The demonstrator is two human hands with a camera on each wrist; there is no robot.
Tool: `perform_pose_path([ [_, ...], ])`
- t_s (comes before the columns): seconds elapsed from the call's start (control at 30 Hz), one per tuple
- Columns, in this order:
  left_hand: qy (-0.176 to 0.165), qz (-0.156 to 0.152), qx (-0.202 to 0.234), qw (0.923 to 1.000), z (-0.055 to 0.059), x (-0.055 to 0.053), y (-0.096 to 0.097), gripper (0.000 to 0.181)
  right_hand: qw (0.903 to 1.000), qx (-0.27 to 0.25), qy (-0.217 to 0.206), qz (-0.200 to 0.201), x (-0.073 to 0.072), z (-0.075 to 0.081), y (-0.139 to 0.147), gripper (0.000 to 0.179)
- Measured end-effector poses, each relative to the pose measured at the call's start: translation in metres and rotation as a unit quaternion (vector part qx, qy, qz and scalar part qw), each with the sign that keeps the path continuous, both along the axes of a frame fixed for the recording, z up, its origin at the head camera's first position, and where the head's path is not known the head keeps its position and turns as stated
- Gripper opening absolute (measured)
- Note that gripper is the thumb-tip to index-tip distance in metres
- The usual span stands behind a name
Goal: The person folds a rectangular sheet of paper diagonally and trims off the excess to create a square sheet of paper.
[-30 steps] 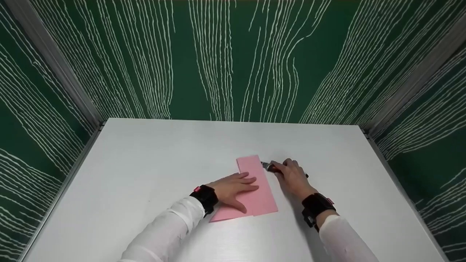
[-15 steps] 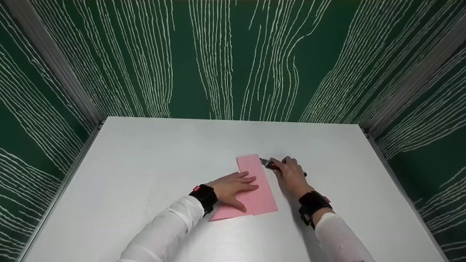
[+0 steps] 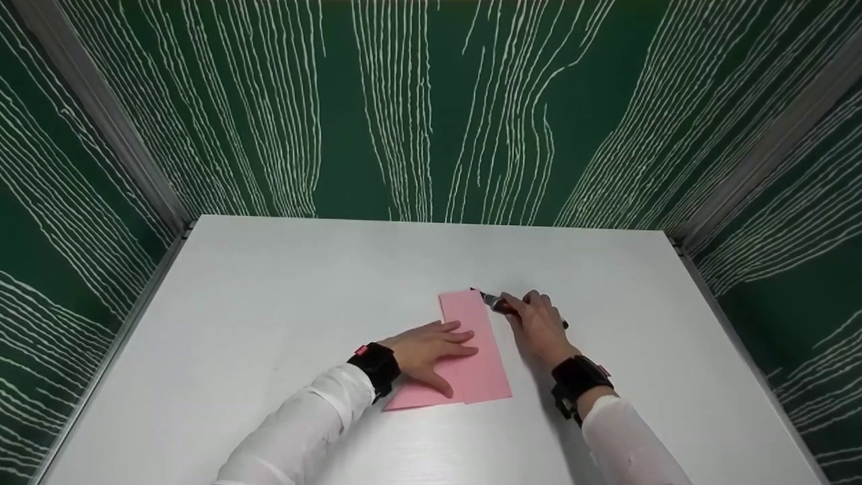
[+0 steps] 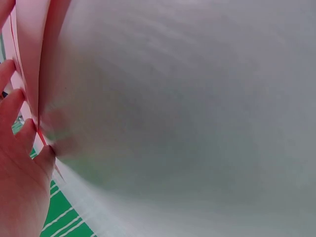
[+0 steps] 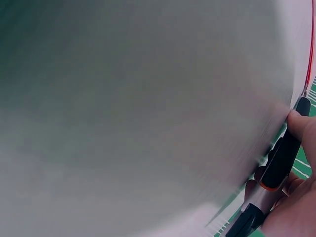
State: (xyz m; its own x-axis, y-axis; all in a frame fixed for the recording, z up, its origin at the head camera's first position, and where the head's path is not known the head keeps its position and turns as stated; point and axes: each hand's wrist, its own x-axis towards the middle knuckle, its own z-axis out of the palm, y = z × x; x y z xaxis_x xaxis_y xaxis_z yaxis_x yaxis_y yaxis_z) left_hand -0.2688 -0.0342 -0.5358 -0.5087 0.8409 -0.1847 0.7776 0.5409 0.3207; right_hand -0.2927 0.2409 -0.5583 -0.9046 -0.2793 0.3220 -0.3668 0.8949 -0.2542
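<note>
A folded pink sheet of paper point(image 3: 485, 377) lies on the white table. My left hand point(image 3: 431, 350) rests on it with fingers spread. In the left wrist view, the left hand point(image 4: 22, 163) is at the side of the paper point(image 4: 30, 44), whose layers stand slightly apart. My right hand point(image 3: 542, 330) grips a utility knife point(image 3: 502, 305) by its handle, just right of the paper. The blade reaches the paper's far right corner, its dark tip showing at the far edge. In the right wrist view, the thumb lies along the knife's dark handle point(image 5: 284, 160).
The white table point(image 3: 303, 269) extends around the paper on all sides. Green walls point(image 3: 444, 114) with white wavy lines rise behind it and at both sides, with grey metal posts point(image 3: 114, 114) at the corners. Black wrist straps point(image 3: 377, 367) sit on both wrists.
The knife's blade has moved left, from beside the paper's right edge to its far right corner. The paper has shifted slightly towards me. The left hand keeps its place on it.
</note>
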Motion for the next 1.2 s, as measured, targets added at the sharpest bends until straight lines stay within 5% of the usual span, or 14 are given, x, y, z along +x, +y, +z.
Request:
perform_pose_path([
  [0.4,-0.006,0.001,0.002,1.0000,-0.001,0.001,-0.003,0.088,0.9996,0.002,-0.019,-0.023,0.002,0.002,-0.004,0.039],
  [0.67,-0.002,-0.019,0.019,0.9996,-0.004,0.004,-0.004,0.087,0.9946,-0.034,-0.058,-0.079,0.002,0.006,0.008,0.042],
  [1.2,-0.003,-0.015,0.009,0.9998,0.000,0.006,-0.003,0.086,0.9888,-0.112,-0.065,-0.074,0.001,0.009,0.023,0.041],
])
